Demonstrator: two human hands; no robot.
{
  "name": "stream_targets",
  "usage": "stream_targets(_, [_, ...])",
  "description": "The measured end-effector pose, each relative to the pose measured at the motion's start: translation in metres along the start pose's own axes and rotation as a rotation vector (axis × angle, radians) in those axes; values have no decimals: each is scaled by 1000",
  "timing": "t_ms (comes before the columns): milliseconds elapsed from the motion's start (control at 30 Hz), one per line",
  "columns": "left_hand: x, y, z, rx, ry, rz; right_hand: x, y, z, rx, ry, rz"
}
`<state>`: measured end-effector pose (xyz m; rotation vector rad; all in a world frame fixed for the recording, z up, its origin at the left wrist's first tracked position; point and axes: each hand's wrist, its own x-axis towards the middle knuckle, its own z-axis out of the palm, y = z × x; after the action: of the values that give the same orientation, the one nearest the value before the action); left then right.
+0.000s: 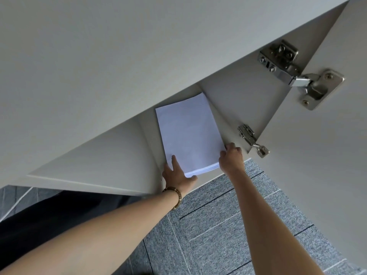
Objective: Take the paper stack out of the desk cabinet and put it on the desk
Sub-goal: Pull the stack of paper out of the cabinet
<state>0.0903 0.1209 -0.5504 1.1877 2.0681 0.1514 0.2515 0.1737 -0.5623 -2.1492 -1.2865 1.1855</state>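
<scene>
A white paper stack lies flat on the floor of the open desk cabinet, its near edge at the cabinet's front lip. My left hand grips the stack's near left corner, thumb on top and fingers beneath. My right hand holds the near right corner, fingers curled around the side edge. The grey desk top fills the upper left of the view and hides the back of the cabinet.
The cabinet door stands open on the right, with two metal hinges on its inner side. Grey carpet tiles cover the floor below. A dark shape lies under the desk at the left.
</scene>
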Motion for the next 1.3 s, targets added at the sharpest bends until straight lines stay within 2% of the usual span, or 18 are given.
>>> stream_targets(167, [-4,0,-2,-4,3,6,0,9,-3,102,-77,24])
stream_targets(433, [-57,-21,19,-12,-119,46,-40,55,-15,61,-1,24])
stream_targets(600, [-94,-52,30,-49,-169,91,-78,95,-24,72,-94,45])
stream_targets(733, [-104,-67,35,-196,-107,6,-93,106,-33,121,-232,153])
stream_targets(833, [-98,-67,39,-382,-26,-125,-90,108,-38,174,-329,206])
stream_targets(1000, [-74,-55,34,-555,9,-321,-68,109,-28,201,-321,175])
stream_targets(1200, [-54,-47,24,-808,-131,-401,-63,94,-14,126,-196,133])
stream_targets(1300, [-55,-44,21,-771,-251,-399,-70,93,-13,90,-157,82])
